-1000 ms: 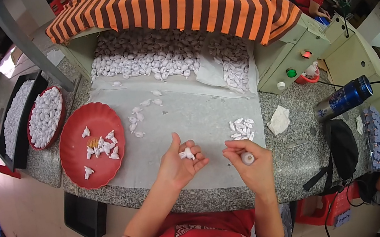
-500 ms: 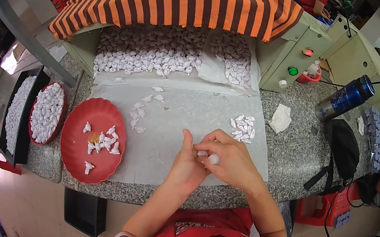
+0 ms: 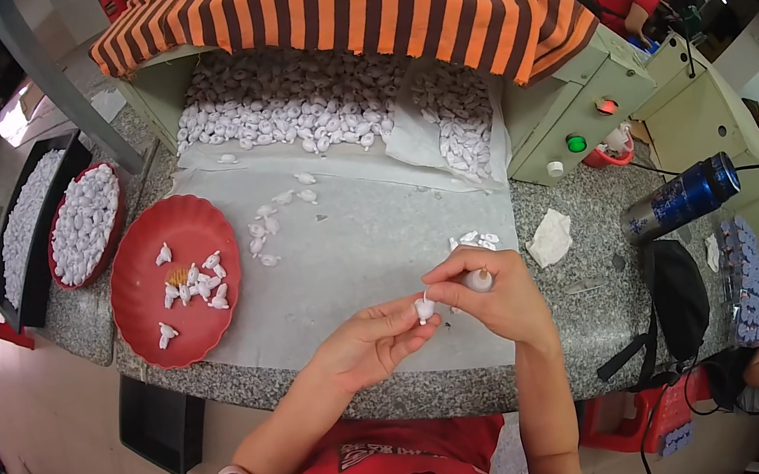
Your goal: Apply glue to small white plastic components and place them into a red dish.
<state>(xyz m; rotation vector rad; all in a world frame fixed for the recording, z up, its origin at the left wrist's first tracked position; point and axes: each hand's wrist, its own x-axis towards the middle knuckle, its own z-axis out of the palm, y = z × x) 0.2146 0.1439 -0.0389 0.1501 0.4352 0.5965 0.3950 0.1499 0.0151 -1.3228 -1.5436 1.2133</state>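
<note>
A small white moulded figure (image 3: pixel 425 310) is pinched in the fingertips of my left hand (image 3: pixel 365 343), above the sheet-covered bench edge. My right hand (image 3: pixel 511 300) curls round a small whitish bottle (image 3: pixel 479 281), its rounded end showing between the fingers. Thumb and forefinger of that hand meet at the top of the figure; whether they pinch a tiny part there is too small to tell. Just beyond the right hand lie little white pieces (image 3: pixel 474 241), partly hidden by it. Several similar figures (image 3: pixel 202 284) sit in a red scalloped dish (image 3: pixel 137 315) on the left.
A pale sheet (image 3: pixel 340 244) covers the granite bench, with loose white figures (image 3: pixel 266 224) on it. Behind, a box under striped cloth (image 3: pixel 338 1) holds many more. At right are a crumpled tissue (image 3: pixel 550 237), blue bottle (image 3: pixel 683 199) and black pouch (image 3: pixel 680 301).
My hands have moved apart from their clasp, and the right has shifted right and up. The white figure now shows in my left fingertips. The view has shifted slightly.
</note>
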